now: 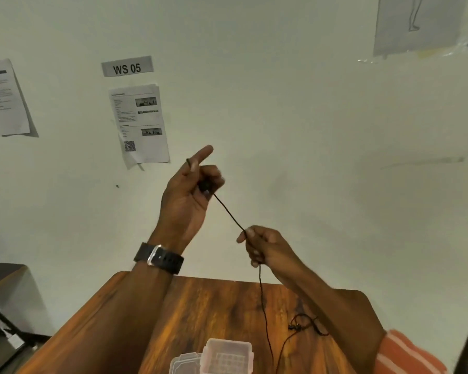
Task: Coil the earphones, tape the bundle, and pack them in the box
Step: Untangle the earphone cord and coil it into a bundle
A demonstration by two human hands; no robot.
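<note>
A grey sign [127,66] reading "WS 05" hangs on the pale wall [281,117] up and left of the grip, a printed sheet [139,122] (with a QR code) just below it. Another sheet [7,97] hangs farther left; a drawing [419,22] upper right.
</note>
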